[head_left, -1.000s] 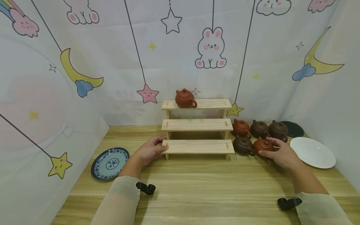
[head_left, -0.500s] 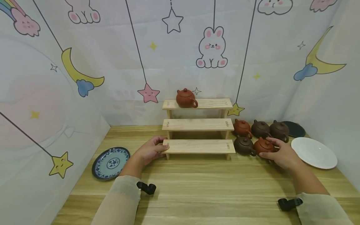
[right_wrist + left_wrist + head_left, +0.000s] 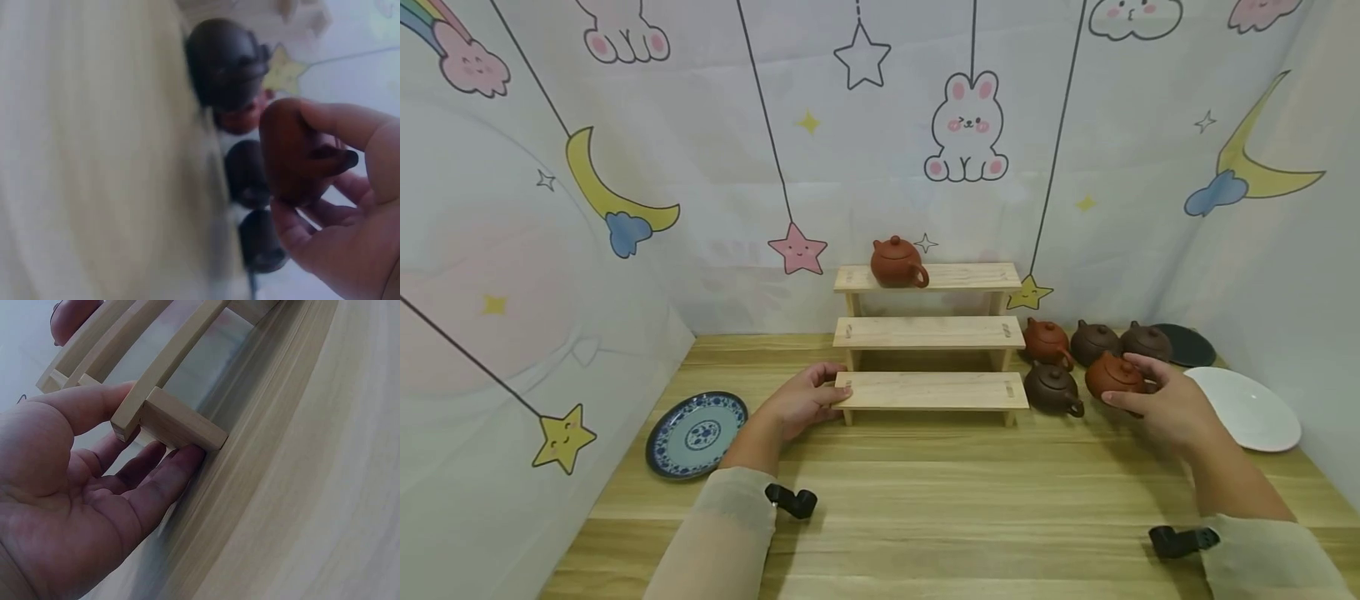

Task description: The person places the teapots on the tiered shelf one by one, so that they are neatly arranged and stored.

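My right hand (image 3: pixel 1176 408) grips a reddish-brown teapot (image 3: pixel 1111 377) between thumb and fingers. In the right wrist view that teapot (image 3: pixel 290 156) is off the table, its handle towards my palm. At its left stands a dark brown teapot (image 3: pixel 1051 388). Behind are another reddish teapot (image 3: pixel 1045 340) and two dark ones (image 3: pixel 1094 342). My left hand (image 3: pixel 797 402) holds the left end of the three-tier wooden stand (image 3: pixel 931 390). In the left wrist view the thumb lies on the lowest board (image 3: pixel 169 359), fingers against its leg (image 3: pixel 184 419). One reddish teapot (image 3: pixel 896 262) sits on the top tier, left of middle.
A blue-patterned plate (image 3: pixel 697 435) lies at the left of the wooden table (image 3: pixel 925 508). To the right are a white plate (image 3: pixel 1251 410) and a dark round plate (image 3: pixel 1191 346). A printed cloth (image 3: pixel 880 167) hangs behind the stand.
My right hand has lifted the front reddish teapot from the table, moving it slightly up and to the right. The left hand stays at the stand.
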Available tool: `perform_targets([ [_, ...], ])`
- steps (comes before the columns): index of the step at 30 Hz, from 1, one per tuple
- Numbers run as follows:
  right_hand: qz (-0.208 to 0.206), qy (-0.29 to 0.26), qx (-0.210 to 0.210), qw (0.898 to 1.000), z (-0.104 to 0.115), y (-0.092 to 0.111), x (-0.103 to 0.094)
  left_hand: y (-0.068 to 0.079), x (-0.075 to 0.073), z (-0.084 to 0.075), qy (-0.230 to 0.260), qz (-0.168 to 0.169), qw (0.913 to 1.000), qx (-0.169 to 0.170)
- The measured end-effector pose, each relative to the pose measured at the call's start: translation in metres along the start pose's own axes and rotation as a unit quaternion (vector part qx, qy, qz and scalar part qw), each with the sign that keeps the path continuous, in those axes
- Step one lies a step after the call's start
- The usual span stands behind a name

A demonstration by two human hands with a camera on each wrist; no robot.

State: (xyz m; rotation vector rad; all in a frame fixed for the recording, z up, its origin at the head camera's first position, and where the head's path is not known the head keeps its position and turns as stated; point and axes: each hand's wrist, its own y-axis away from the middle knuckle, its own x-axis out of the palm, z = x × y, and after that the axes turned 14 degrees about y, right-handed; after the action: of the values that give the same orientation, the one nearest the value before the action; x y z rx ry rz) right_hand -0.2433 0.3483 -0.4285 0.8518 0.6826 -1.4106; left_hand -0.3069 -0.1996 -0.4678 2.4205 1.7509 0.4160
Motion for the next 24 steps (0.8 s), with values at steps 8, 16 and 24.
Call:
perform_targets([
  [8, -0.03, -0.075, -0.029, 0.996, 0.036, 0.014, -0.002, 0.001, 0.002, 0.0, 0.003, -0.006, 1.0, 0.0],
  [16, -0.011, -0.094, -0.068, 0.993, 0.079, 0.028, 0.002, 0.001, 0.003, 0.0, 0.004, -0.009, 1.0, 0.0],
  [24, -0.002, -0.099, -0.119, 0.988, 0.12, 0.016, 0.002, 0.002, 0.002, -0.001, 0.004, -0.007, 1.0, 0.003],
])
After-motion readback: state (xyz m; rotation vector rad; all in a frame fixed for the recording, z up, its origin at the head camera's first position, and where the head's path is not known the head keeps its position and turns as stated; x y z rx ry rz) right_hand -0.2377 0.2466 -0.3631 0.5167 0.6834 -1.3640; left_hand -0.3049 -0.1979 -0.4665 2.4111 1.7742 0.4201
